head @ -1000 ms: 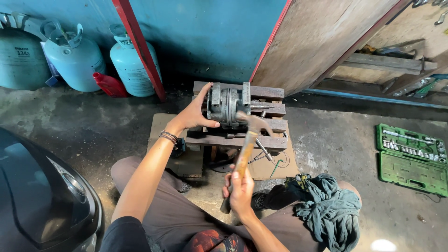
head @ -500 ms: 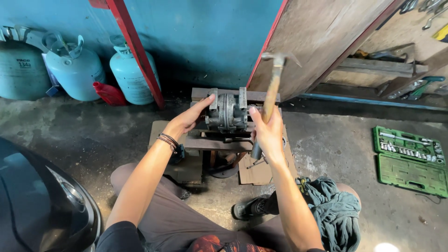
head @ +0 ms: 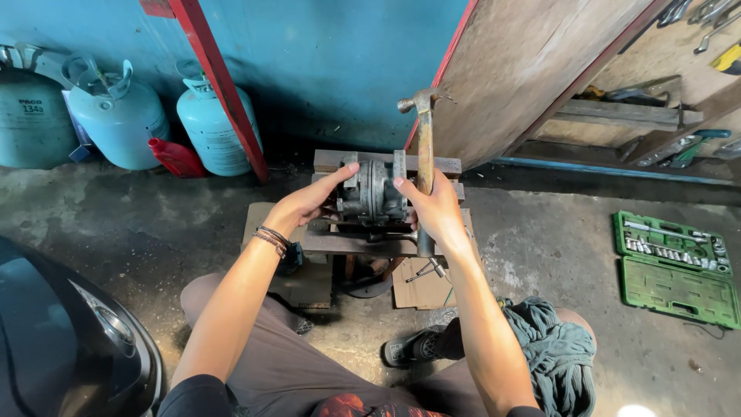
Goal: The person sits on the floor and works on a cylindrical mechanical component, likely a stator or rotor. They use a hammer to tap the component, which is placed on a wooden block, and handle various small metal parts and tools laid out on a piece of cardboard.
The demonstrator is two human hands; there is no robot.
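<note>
A grey rag (head: 552, 355) drapes the person's knee below the metal housing (head: 373, 191) on a wooden stand (head: 351, 243). The left hand (head: 309, 205) grips the housing's left side; the right hand (head: 436, 210) clasps an upright hammer (head: 424, 147) against its right. Gas cylinders (head: 212, 123) stand behind-left.

Soft, even daylight; sharp focus throughout. Deep shadow at twelve o'clock under the blue wall (head: 340, 69); wide-angle bending toward the edges.

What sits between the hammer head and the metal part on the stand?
Nothing visible. The right hand holds the hammer upright, head raised above the metal part. The left hand grips the part's left side, its fingers on the top edge, off to the side of the hammer.
</note>
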